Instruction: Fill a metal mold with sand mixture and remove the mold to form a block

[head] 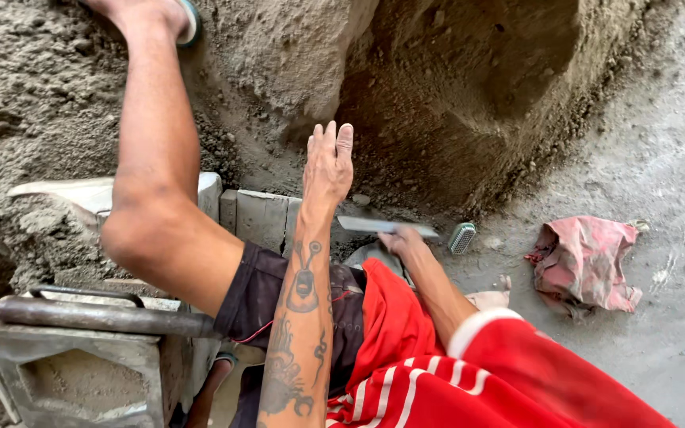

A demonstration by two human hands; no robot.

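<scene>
My left hand [328,164] is raised flat, fingers stretched out and nearly together, holding nothing; its forearm is tattooed. It hovers over grey concrete blocks [259,218] at the foot of a large sand heap [453,95]. My right hand [403,240], in a red sleeve with white stripes, grips a flat metal blade [374,225] that points left. A ribbed teal handle end [462,236] shows just right of the hand. My bare left leg [156,158] stretches up onto the sand.
A steel block mould [81,364] with a bar handle stands at lower left. A white sack [73,192] lies partly buried in sand. A crumpled red cloth [584,261] rests on the grey concrete floor [660,158] at right.
</scene>
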